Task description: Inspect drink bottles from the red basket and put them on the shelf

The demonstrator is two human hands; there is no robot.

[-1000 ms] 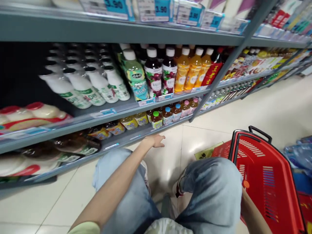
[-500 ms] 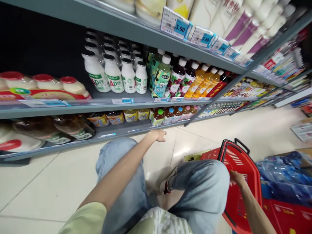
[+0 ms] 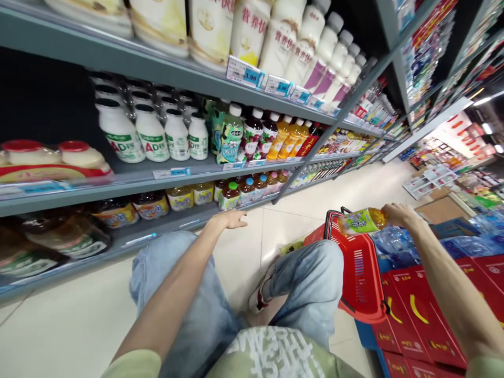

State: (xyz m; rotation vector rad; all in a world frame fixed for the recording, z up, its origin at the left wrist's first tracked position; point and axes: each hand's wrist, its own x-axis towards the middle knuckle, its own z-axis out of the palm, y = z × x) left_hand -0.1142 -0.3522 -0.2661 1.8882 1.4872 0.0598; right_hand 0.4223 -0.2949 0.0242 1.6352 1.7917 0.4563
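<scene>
The bottle (image 3: 360, 221) is clear glossy plastic, the basket (image 3: 364, 283) ribbed red plastic, the floor (image 3: 71, 320) polished tile, the shelf (image 3: 129, 181) matt grey metal.

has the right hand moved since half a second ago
Yes. The right hand has risen from the red plastic basket's rim and is above it, gripping a yellow drink bottle.

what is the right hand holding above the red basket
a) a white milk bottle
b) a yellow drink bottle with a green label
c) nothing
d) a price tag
b, the right hand grips one end of a yellow drink bottle with a green label, held sideways just above the red basket, while the left hand rests empty by the bottom shelf.
</scene>
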